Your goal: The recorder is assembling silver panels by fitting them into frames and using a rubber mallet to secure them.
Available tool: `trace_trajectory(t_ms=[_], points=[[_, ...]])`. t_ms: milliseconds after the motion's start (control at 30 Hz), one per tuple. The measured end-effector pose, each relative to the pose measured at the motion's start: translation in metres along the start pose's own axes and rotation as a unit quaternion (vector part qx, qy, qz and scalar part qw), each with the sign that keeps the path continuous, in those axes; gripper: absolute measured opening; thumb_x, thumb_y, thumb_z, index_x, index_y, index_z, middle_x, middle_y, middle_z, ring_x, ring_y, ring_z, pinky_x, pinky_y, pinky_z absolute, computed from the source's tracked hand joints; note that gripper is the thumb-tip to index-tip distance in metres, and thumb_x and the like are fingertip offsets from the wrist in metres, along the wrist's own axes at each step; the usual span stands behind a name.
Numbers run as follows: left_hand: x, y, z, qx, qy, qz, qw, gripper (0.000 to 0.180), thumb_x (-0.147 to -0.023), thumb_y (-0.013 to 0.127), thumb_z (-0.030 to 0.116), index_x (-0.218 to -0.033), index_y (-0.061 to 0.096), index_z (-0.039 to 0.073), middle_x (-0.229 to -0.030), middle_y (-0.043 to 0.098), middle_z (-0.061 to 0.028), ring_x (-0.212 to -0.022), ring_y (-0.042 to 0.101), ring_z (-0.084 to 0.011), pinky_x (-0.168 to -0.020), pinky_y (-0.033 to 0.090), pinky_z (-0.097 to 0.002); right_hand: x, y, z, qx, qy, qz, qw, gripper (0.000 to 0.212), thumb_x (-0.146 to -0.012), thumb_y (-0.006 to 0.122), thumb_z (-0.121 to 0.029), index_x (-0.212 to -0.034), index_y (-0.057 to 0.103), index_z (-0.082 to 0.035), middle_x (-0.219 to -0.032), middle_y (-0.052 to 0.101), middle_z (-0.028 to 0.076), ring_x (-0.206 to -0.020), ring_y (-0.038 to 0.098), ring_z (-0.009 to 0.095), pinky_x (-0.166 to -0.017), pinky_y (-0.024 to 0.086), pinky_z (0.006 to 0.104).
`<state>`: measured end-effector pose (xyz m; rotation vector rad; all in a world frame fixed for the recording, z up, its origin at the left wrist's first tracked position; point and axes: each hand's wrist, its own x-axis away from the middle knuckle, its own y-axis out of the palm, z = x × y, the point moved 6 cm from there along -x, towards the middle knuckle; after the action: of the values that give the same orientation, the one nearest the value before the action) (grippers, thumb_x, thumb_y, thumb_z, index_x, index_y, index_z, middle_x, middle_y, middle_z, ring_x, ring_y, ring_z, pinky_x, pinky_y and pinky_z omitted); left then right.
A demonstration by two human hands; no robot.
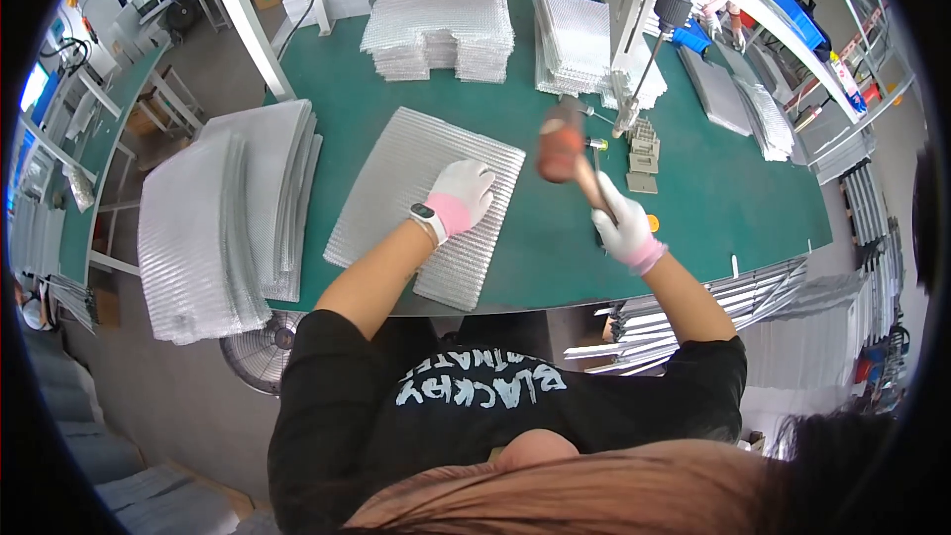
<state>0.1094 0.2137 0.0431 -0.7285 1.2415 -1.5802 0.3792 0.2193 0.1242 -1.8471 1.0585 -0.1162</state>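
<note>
A silvery ribbed sheet [396, 168] with a notch in its near edge lies on the green table in front of me. My left hand [463, 196], in a white glove with a pink cuff, rests palm down on its right half, fingers laid out over the ribs. In my right hand [627, 225], gloved the same way, is a mallet [562, 151], its wooden handle gripped and its reddish-brown head raised over the table, right of the sheet. The mallet head is slightly blurred.
Notched sheets [436, 15] are stacked at the back, with another stack [573, 35] to their right. Large sheets [193, 228] overhang the left edge. A drill [679, 0] hangs at the back right above small beige blocks [643, 157]. Another person's gloved hands [738, 38] show far right.
</note>
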Motion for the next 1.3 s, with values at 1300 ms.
trace_trajectory(t_ms=[1300], points=[[0.088,-0.001,0.026,0.036,0.054,0.009,0.998,0.03,-0.083,0.06,0.012,-0.111,0.063,0.001,-0.109,0.058,-0.013,-0.103,0.053,-0.0342,-0.096,0.042,-0.0486,0.068,0.043,-0.089,0.1,-0.051,-0.164,0.98,0.062,-0.09,0.067,-0.018,-0.148,0.044,-0.012,-0.082,0.062,0.015,-0.067,0.063,0.036,-0.06,0.049,0.0445]])
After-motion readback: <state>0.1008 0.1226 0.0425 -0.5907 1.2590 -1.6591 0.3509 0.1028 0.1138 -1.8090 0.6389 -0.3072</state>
